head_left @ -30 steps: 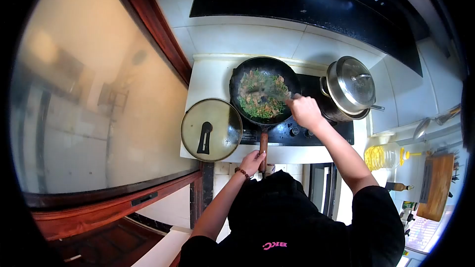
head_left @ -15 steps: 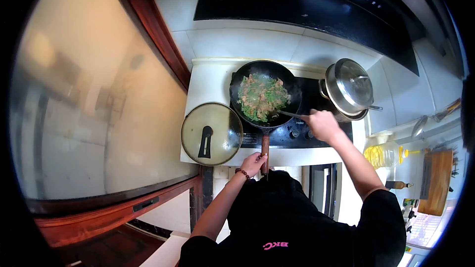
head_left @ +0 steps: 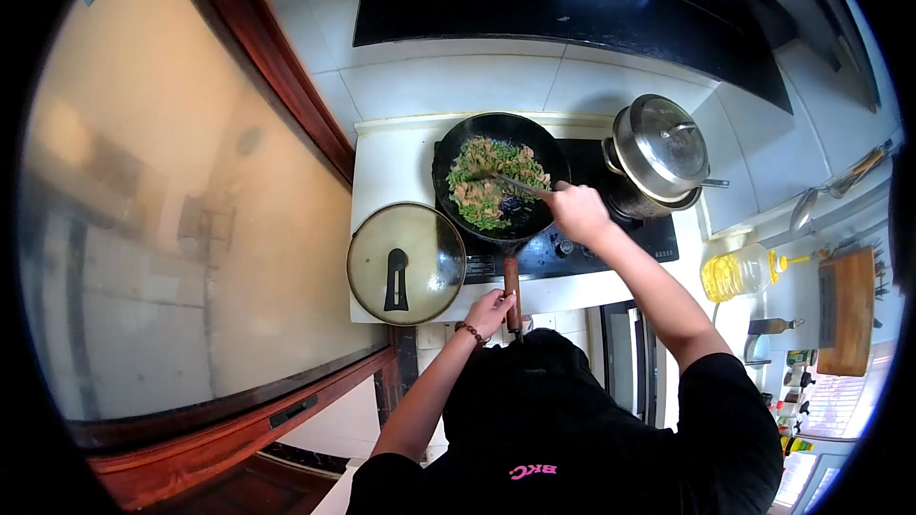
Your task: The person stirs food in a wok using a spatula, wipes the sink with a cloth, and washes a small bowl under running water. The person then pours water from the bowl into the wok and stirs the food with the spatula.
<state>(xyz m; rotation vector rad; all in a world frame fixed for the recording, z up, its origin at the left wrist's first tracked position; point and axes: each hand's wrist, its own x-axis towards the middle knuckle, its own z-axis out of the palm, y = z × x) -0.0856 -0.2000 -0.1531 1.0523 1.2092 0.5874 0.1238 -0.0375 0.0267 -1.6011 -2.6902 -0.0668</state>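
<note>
A black wok (head_left: 456,205) sits on the left side of the stove, holding a mix of chopped green vegetables and meat pieces (head_left: 487,195). My left hand (head_left: 491,312) is closed around the wok's brown wooden handle (head_left: 511,277), with a beaded bracelet at the wrist. My right hand (head_left: 578,212) grips a spatula (head_left: 523,186) from the right side of the wok. Its shaft reaches over the rim, and its far end lies in the food, partly hidden by it.
Left of the wok, a glass lid (head_left: 429,272) with a black handle lies on the white counter. A lidded steel pot (head_left: 660,148) stands on the right of the black stove (head_left: 587,157). An oil bottle (head_left: 737,274) and a wooden board (head_left: 852,324) are farther right. The range hood (head_left: 534,0) hangs above.
The spatula's end has moved left and away from me, deeper into the food, with my right hand shifting left. The food is spread differently. My left hand stays on the handle.
</note>
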